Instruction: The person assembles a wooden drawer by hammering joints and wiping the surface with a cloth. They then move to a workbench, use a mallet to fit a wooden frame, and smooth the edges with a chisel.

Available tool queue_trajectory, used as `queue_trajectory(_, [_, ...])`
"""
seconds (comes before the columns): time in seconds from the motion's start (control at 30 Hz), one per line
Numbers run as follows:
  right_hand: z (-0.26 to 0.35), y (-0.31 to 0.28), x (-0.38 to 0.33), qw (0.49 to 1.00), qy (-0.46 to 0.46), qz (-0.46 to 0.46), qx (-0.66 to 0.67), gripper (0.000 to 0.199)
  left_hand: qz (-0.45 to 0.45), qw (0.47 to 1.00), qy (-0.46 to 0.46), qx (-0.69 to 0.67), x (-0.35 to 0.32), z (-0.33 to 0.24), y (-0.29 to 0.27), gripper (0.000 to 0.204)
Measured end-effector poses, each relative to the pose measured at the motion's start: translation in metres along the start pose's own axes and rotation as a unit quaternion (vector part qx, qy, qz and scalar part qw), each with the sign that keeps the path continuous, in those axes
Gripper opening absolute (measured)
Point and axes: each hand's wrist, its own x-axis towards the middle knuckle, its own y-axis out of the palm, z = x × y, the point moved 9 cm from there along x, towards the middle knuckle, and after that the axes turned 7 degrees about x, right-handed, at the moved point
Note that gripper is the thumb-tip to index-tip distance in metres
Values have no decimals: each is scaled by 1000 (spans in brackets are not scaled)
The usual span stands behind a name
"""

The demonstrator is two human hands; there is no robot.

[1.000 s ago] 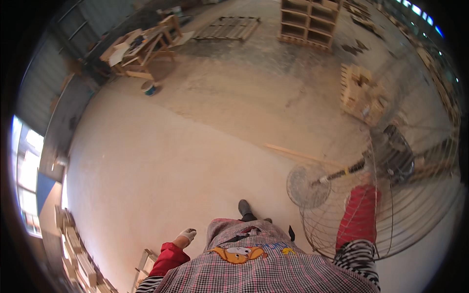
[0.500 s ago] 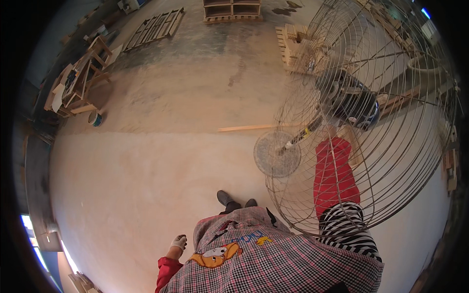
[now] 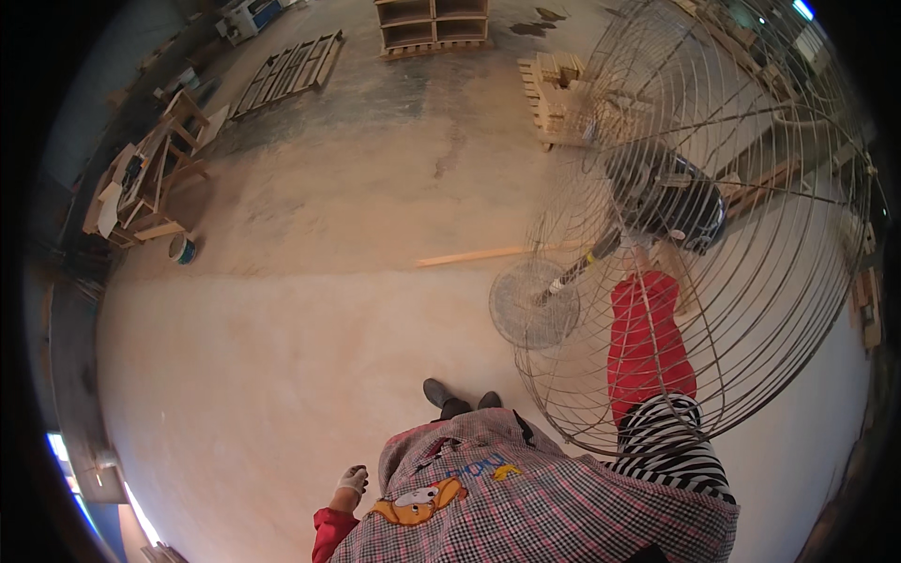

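Observation:
A large pedestal fan stands on my right, its wide wire cage (image 3: 741,375) spreading over my right forearm. Its dark motor (image 3: 680,202) shows through the wires, and a pole (image 3: 601,249) runs down to a round grey base (image 3: 533,305) on the floor. My right arm, in a red sleeve cover and striped sleeve, stretches forward behind the wires. At the end of it my right hand (image 3: 639,255) is closed on the fan just below the motor; the wires partly hide its fingers. By my checked apron (image 3: 554,488), my left hand (image 3: 354,479) hangs in a whitish glove, fingers curled, nothing visible in it.
A wooden strip (image 3: 474,254) lies on the floor beyond the fan base. Stacked timber sits on a pallet (image 3: 540,103) farther off. At the left are a wooden workbench (image 3: 155,188) and a bucket (image 3: 182,248). A slatted pallet (image 3: 289,75) and a wooden shelf unit (image 3: 432,28) stand at the back.
The floor and far objects have shifted slightly down and left in the view. My left hand sits a little lower and farther right. My right hand stays at the fan.

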Motion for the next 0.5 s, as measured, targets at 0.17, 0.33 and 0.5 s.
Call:
queue_trajectory(0.17, [6, -6, 16, 999, 10, 14, -47, 33, -2, 999, 16, 29, -39, -15, 9, 32])
queue_trajectory(0.33, [12, -39, 14, 997, 36, 14, -62, 33, -30, 991, 55, 117, -32, -1, -10, 42])
queue_trajectory(0.5, [-4, -71, -10, 990, 82, 43, -103, 33, -40, 990, 33, 133, -25, 2, -6, 44])
